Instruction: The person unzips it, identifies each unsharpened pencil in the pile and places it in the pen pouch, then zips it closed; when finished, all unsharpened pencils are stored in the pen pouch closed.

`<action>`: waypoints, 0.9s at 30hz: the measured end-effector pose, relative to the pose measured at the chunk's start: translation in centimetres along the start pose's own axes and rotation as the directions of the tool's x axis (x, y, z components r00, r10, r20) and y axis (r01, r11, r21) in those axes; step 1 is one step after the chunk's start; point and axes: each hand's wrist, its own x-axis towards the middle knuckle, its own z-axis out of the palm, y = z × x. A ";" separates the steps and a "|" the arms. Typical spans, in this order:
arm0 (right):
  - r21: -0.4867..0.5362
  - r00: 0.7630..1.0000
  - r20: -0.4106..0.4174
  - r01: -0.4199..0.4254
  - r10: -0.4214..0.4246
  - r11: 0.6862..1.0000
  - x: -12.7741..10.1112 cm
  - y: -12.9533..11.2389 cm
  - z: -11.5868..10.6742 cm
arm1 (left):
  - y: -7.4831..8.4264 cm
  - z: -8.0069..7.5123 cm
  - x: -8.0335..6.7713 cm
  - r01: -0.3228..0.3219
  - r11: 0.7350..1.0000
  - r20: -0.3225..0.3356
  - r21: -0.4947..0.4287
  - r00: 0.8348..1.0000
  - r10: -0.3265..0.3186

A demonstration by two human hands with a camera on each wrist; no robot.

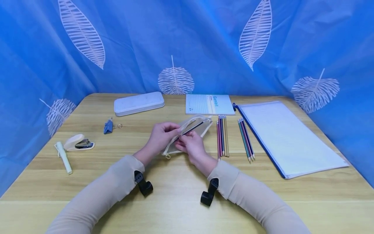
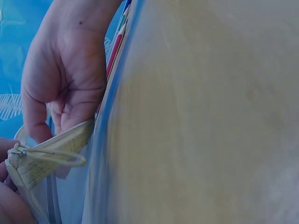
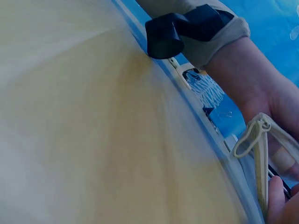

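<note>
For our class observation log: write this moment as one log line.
left hand: holds mesh pouch open | right hand: pinches dark pencil at pouch mouth | pencil rows beside | wooden table

My sleeves (image 1: 111,187) were pale beige; the soft mesh pouch (image 1: 201,127) was cream; the slim pencil (image 1: 191,129) in it was dark; the wooden table (image 1: 175,208) was light yellow with grain; the hanging curtain (image 1: 146,42) was blue with white leaf prints; the lined notebook (image 1: 209,104) was pale blue; the flat document folder (image 1: 287,139) was white, edged navy; the small binder clip (image 1: 108,126) was blue.
</note>
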 end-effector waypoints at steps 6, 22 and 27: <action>-0.051 0.999 0.037 -0.003 0.005 0.999 0.4 0.0 -0.6 | -0.2 -0.2 0.0 -0.006 1.000 0.005 0.009 1.000 0.006; -0.283 0.988 0.154 0.017 0.028 0.959 -1.1 -4.5 -6.2 | -0.1 -1.1 -0.2 0.059 0.998 0.005 -0.005 0.998 -0.059; -0.399 0.983 0.181 0.102 -0.031 0.911 -1.1 -6.1 -9.0 | -0.1 -1.5 -0.4 0.050 0.998 0.012 0.023 0.999 -0.050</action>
